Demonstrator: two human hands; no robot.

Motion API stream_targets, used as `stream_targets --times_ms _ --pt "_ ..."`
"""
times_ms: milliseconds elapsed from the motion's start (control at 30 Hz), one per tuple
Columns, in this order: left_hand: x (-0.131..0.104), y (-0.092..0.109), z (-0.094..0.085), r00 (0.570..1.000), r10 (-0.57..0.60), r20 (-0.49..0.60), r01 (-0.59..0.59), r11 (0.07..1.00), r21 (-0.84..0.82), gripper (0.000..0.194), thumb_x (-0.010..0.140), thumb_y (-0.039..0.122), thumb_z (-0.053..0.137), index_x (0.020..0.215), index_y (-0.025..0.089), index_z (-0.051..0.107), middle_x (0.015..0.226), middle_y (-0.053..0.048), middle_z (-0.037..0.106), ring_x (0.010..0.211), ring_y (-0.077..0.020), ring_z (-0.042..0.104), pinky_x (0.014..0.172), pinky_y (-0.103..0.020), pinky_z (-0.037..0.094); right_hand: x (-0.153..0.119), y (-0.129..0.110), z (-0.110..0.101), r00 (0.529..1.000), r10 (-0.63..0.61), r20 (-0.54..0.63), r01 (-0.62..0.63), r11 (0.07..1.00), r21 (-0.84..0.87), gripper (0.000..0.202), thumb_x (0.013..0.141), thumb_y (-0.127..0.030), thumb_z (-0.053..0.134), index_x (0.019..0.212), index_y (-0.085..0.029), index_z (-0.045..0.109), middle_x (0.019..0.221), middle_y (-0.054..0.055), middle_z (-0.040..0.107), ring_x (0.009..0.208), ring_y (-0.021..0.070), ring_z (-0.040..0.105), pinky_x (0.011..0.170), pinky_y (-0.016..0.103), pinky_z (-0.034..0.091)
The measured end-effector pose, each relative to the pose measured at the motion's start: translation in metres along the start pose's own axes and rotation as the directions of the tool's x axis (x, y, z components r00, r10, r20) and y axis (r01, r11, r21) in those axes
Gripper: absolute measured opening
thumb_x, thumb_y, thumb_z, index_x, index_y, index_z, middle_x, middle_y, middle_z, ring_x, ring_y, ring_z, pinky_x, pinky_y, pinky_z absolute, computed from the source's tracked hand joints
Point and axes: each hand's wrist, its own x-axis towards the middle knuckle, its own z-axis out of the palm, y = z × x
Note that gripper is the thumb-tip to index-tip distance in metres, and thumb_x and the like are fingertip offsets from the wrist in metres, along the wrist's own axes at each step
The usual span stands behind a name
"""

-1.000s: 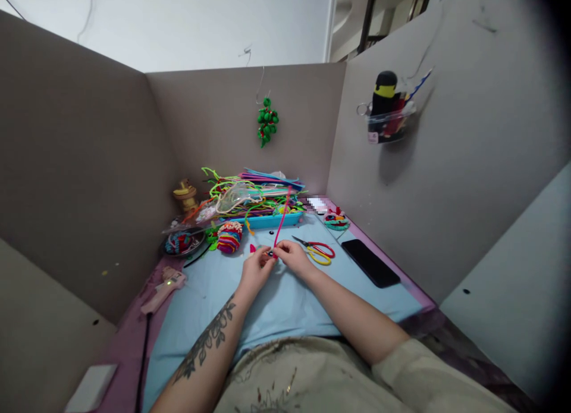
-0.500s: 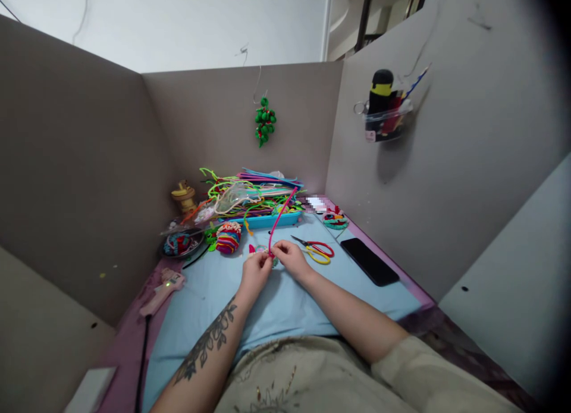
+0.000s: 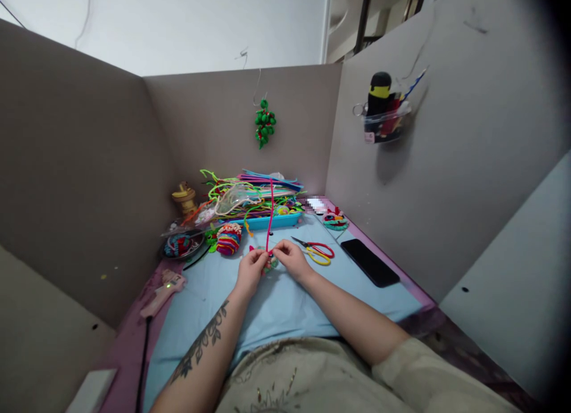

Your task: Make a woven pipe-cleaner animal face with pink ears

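Observation:
Both hands meet over the blue cloth, pinching a bright pink pipe cleaner (image 3: 271,213) near its lower end. Its long free part stands nearly upright, in front of the heap of pipe cleaners. My left hand (image 3: 251,271) grips it from the left with thumb and forefinger. From the right, my right hand (image 3: 291,259) has its fingertips closed close to the same spot. A small multicoloured piece of pipe-cleaner work (image 3: 270,264) shows between and below the hands, partly hidden by the fingers. Scissors (image 3: 319,252) with red and yellow handles lie just right of my right hand.
A blue tray (image 3: 279,221) piled with pipe cleaners stands at the back. Left of the hands are a striped ball (image 3: 229,239), a bowl (image 3: 196,246) and a pink glue gun (image 3: 164,294). A black phone (image 3: 370,262) lies right. Grey panels (image 3: 241,121) enclose the table.
The pipe cleaner's free end has swung left, from leaning right to nearly upright. My left hand has shifted slightly left, and more of the multicoloured piece shows.

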Motion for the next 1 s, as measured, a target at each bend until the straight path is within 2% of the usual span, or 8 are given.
stream_targets --times_ms 133,267,400,567,767,867,1000 --pt "0.002 -0.002 -0.003 1.000 0.006 0.022 -0.005 0.997 -0.075 0.031 0.070 0.044 0.062 0.071 0.013 0.059 0.057 0.000 0.056 0.046 -0.0073 0.047 0.040 -0.017 0.031 -0.002 0.000 0.002 1.000 -0.030 0.003 0.030 0.999 -0.041 0.014 0.070 -0.029 0.058 0.064 -0.018 0.052 0.060 -0.003 0.051 0.058 0.0115 0.047 0.058 0.024 0.038" --pt "0.002 -0.002 -0.001 1.000 0.005 -0.025 -0.005 1.000 0.014 0.032 0.070 0.045 0.062 0.074 0.014 0.059 0.055 0.001 0.056 0.045 -0.0084 0.047 0.038 -0.018 0.031 -0.001 0.003 0.002 0.999 -0.046 -0.025 0.045 0.996 -0.072 0.013 0.070 -0.028 0.057 0.063 -0.018 0.052 0.060 -0.003 0.051 0.057 0.0117 0.047 0.055 0.023 0.038" --pt "0.001 -0.001 0.001 0.997 0.057 -0.051 -0.054 0.996 0.070 0.030 0.070 0.044 0.062 0.070 0.014 0.057 0.052 0.002 0.054 0.042 -0.0074 0.044 0.036 -0.018 0.030 -0.003 0.002 0.003 0.999 -0.030 -0.010 0.029 0.997 -0.076 0.012 0.070 -0.027 0.057 0.063 -0.018 0.052 0.059 -0.003 0.052 0.056 0.0116 0.048 0.055 0.023 0.038" --pt "0.001 0.001 0.002 0.998 0.041 -0.045 -0.045 0.995 -0.093 0.030 0.072 0.043 0.060 0.066 0.015 0.054 0.052 0.003 0.051 0.042 -0.0055 0.042 0.038 -0.017 0.028 -0.007 -0.002 0.008 0.997 -0.059 0.046 0.063 0.993 -0.095 0.012 0.072 -0.026 0.055 0.064 -0.018 0.053 0.060 -0.002 0.056 0.057 0.0117 0.050 0.055 0.023 0.039" --pt "0.002 0.004 0.002 0.998 -0.058 -0.022 0.049 0.953 -0.300 0.027 0.068 0.038 0.065 0.069 0.014 0.053 0.053 0.004 0.051 0.046 -0.0052 0.044 0.039 -0.016 0.027 -0.010 -0.003 0.011 0.991 -0.133 0.014 0.133 0.971 -0.197 0.011 0.071 -0.023 0.054 0.062 -0.018 0.053 0.062 -0.001 0.054 0.058 0.0118 0.049 0.056 0.023 0.038" --pt "0.002 0.004 0.001 0.997 -0.072 0.007 0.070 0.945 -0.320 0.026 0.068 0.036 0.066 0.070 0.013 0.054 0.055 0.003 0.052 0.047 -0.0057 0.045 0.040 -0.016 0.027 -0.009 -0.004 0.009 0.992 -0.126 0.010 0.126 0.973 -0.193 0.011 0.071 -0.024 0.054 0.062 -0.018 0.052 0.060 -0.002 0.053 0.057 0.0113 0.047 0.055 0.023 0.037" --pt "0.003 0.002 -0.001 0.997 -0.064 0.041 0.072 0.965 -0.253 0.026 0.069 0.036 0.065 0.069 0.013 0.055 0.054 0.002 0.051 0.046 -0.0054 0.043 0.039 -0.016 0.025 -0.006 -0.006 0.004 0.996 -0.083 -0.011 0.081 0.987 -0.140 0.012 0.071 -0.027 0.056 0.063 -0.017 0.052 0.059 -0.003 0.051 0.056 0.0110 0.046 0.054 0.022 0.037"
